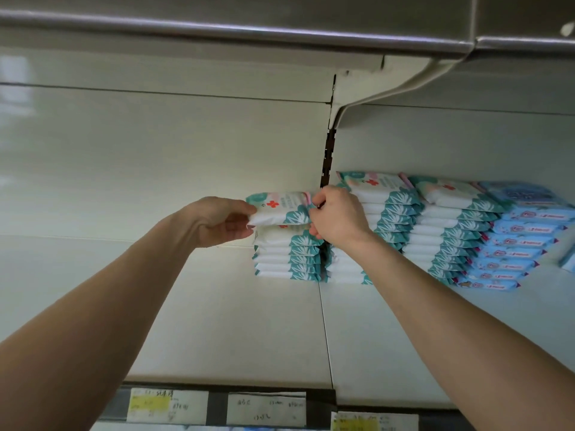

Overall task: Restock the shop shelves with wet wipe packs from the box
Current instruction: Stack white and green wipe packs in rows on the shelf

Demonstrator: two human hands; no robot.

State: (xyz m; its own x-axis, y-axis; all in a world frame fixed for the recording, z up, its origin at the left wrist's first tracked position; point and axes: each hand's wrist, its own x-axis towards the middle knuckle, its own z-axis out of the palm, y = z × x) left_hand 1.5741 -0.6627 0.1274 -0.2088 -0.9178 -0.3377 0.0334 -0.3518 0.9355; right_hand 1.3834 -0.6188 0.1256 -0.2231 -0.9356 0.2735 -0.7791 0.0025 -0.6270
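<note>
A white and teal wet wipe pack (281,208) with a red cross lies on top of a short stack of the same packs (287,258) at the back of the cream shelf (217,321). My left hand (222,222) grips the pack's left end. My right hand (337,217) pinches its right end. To the right stand two taller stacks of the same packs (392,213), (454,225). The box is out of view.
A stack of blue wipe packs (522,241) sits at the far right. The shelf above (249,29) hangs low overhead, with a bracket (389,91) at the upright. Price labels (168,404) run along the shelf's front edge. The shelf's left half is bare.
</note>
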